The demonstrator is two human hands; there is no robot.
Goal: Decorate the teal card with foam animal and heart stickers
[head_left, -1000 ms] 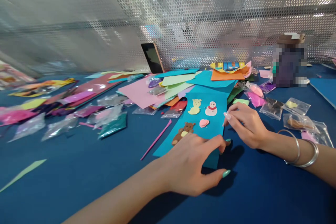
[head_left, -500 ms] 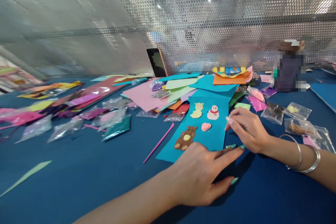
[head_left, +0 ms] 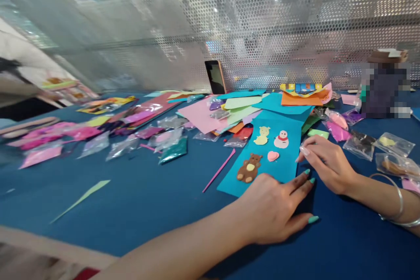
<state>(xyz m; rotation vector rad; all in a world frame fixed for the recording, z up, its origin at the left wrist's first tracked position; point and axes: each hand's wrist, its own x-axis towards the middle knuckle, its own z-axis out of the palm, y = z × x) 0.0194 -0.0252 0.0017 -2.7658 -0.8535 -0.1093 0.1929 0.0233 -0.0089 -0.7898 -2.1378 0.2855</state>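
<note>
My left hand lies palm down over the lower right corner of a blue paper sheet, its teal-nailed fingers stretched out and spread. By the sheet's right edge my right hand has thumb and fingers pressed together in a pinch; whatever is between them is hidden. On the sheet are a brown clay bear, a pale yellow animal figure, a pinkish-white snowman with a red scarf, and a pink heart-like piece.
Left of the sheet lies a thin pink stick. Behind are stacked coloured papers and a propped phone. Small plastic bags lie on both sides, including a teal bag. A green paper strip rests at left; a perforated metal panel stands behind.
The view has swung left, so the table's things sit further right. My left fingers have spread slightly on the sheet's corner. My right hand keeps its pinch at the edge.
</note>
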